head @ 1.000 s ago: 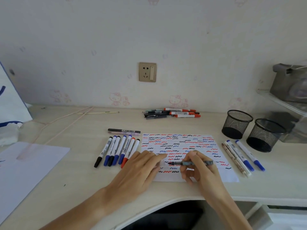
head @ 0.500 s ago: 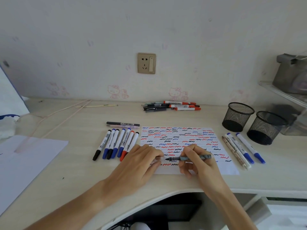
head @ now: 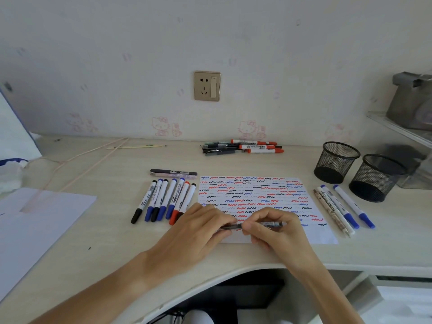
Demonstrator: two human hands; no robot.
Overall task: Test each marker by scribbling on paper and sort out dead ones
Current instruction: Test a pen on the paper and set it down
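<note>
— What has changed since a second ago?
— The left hand [head: 196,232] has closed in on the pen [head: 254,225]: its fingers [head: 225,222] now pinch the tip end, which earlier stood bare and apart from them.
— And the right hand [head: 278,232]?
— Its fingers are curled round the barrel, clamped on it, holding the pen level just above the near edge of the scribbled paper [head: 254,195].
— What lies around it?
— Left of the paper, a row of markers [head: 163,199] lies on the table [head: 105,230], with two more pens [head: 174,173] crosswise above them. Right of it lie four more markers [head: 343,206], near two black mesh cups [head: 357,169]. A pile of pens [head: 243,147] sits by the wall, under the socket [head: 207,86].
</note>
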